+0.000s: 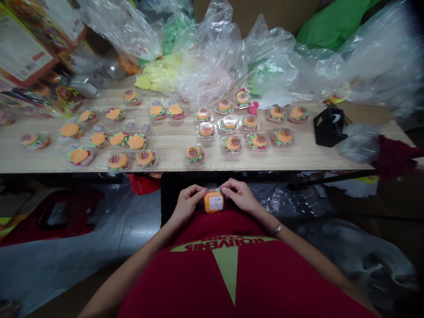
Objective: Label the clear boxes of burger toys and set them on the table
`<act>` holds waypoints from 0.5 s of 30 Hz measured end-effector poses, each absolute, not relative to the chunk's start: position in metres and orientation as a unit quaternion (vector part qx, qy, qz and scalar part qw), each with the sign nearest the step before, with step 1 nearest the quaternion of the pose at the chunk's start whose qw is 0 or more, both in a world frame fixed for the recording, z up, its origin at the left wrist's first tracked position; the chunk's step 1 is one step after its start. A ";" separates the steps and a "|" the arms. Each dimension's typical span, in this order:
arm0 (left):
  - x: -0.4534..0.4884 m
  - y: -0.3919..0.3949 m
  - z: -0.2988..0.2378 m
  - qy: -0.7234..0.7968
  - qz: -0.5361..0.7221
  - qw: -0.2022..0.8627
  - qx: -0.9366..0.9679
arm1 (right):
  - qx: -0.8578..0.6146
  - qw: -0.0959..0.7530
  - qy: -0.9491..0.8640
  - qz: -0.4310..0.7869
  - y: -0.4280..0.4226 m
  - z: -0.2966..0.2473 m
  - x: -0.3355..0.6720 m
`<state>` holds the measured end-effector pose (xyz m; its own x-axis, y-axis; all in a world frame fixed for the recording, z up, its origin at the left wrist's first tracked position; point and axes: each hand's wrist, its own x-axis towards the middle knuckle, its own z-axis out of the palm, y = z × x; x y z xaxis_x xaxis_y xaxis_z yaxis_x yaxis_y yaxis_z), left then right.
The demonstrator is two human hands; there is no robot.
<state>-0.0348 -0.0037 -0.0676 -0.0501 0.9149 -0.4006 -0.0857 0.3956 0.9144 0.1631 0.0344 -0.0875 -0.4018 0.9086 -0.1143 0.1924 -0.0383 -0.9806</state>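
Observation:
Close to my body, below the table's front edge, I hold a clear plastic pack with an orange toy burger [211, 204] inside. A white barcode label [216, 203] faces up on it. My left hand [190, 201] pinches the pack's left side with thumb and fingers. On the opposite side, my right hand [239, 194] grips the upper right corner in the same way. On the table [172, 165] ahead lie several more clear packs with burgers, the nearest being a burger pack [194, 153] just beyond my hands.
Plastic bags [212, 57] with yellow, pink and green pieces line the back. A black tape dispenser [329, 126] stands at the right, near a dark red cloth [395, 154]. Printed boxes [24, 53] are stacked at the left. A red stool [66, 207] is below.

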 end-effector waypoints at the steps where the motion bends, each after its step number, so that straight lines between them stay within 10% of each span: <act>1: -0.034 -0.004 -0.068 0.585 0.418 0.599 0.353 | -0.442 0.304 -0.609 0.585 0.036 -0.086 0.165; 15: -0.045 0.032 -0.059 0.584 0.352 0.596 0.425 | -0.378 0.236 -0.635 0.631 0.059 -0.076 0.139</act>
<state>-0.0448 0.0321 -0.0595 0.0711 0.9154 -0.3962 0.0777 0.3909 0.9171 0.1389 0.0590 -0.0761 -0.6031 0.7777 -0.1771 0.1824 -0.0817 -0.9798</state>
